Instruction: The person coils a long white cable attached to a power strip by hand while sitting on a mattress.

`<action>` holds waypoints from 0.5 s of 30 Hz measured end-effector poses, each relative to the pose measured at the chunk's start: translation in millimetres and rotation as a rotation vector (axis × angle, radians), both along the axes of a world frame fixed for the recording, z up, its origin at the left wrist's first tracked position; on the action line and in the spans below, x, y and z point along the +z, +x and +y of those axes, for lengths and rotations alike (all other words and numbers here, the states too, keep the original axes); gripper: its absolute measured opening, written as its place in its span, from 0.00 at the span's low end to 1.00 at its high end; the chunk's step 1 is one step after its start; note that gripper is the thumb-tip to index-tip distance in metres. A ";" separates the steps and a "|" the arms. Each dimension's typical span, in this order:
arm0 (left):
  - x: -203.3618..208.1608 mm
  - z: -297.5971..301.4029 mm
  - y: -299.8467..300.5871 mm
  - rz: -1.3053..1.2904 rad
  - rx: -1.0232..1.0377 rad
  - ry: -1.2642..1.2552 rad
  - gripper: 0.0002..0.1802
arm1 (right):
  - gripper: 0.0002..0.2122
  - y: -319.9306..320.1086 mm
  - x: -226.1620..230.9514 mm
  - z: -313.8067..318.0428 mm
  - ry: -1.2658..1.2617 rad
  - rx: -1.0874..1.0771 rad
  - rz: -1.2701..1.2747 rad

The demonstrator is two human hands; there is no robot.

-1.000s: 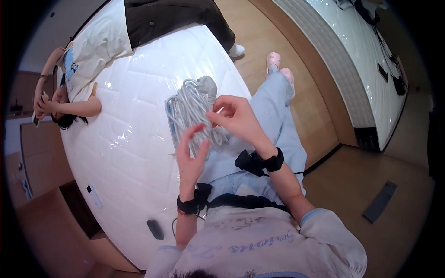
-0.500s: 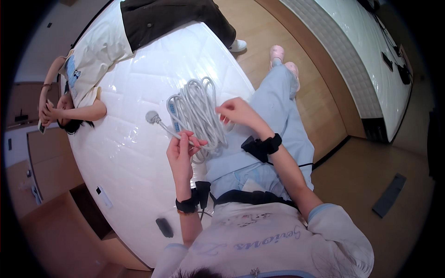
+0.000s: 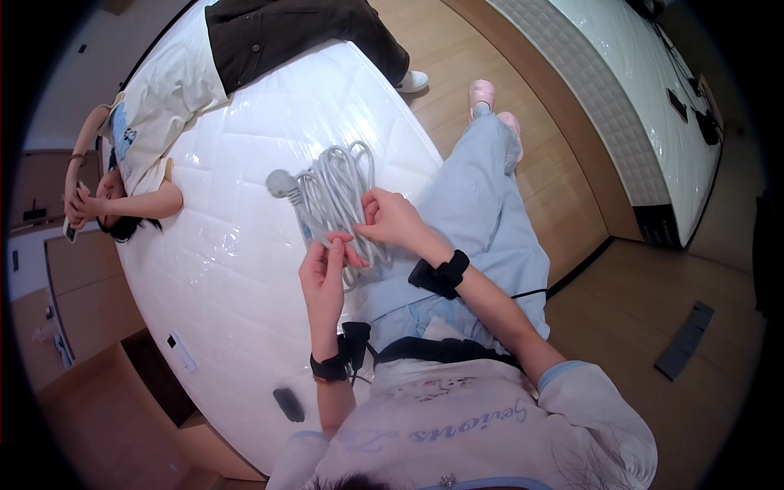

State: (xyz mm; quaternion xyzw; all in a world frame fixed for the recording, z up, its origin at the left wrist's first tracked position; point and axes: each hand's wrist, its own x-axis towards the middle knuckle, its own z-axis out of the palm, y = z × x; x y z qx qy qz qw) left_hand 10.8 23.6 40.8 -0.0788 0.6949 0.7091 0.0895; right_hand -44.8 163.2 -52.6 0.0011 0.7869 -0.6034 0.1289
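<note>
A light grey extension cord (image 3: 333, 184) lies in a long bundle of loops on the plastic-covered mattress, beside my left thigh. Its round grey plug (image 3: 282, 184) sits at the bundle's upper left. Part of a narrow piece with blue on it shows along the left side, mostly covered by the loops. My left hand (image 3: 327, 265) is closed around a length of the cord at the near end of the bundle. Just to its upper right, my right hand (image 3: 394, 219) pinches at the cord over the bundle's right side, its fingertips partly hiding what they grip.
Another person (image 3: 155, 122) lies on the far left of the mattress (image 3: 245, 327), holding a phone. A dark oblong object (image 3: 288, 404) and a small white device (image 3: 181, 353) lie on the near left. A second wrapped mattress (image 3: 604, 106) stands right; a grey strip (image 3: 684, 341) lies on the floor.
My right hand has moved left and down, close to my left hand at the cord. The plug has shifted up and right, nearer the loops. My left hand stays on the cord.
</note>
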 end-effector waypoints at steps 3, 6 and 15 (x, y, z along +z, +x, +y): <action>-6.3 -1.4 0.9 -0.022 -0.031 -0.046 0.13 | 0.15 -3.4 9.1 9.0 -0.045 0.038 0.031; -11.1 -6.9 2.2 -0.031 0.015 -0.052 0.13 | 0.14 -7.5 35.8 19.6 -0.132 0.040 0.048; -2.2 2.7 -12.1 0.065 0.093 -0.032 0.20 | 0.14 -2.6 86.5 23.7 -0.243 0.093 0.103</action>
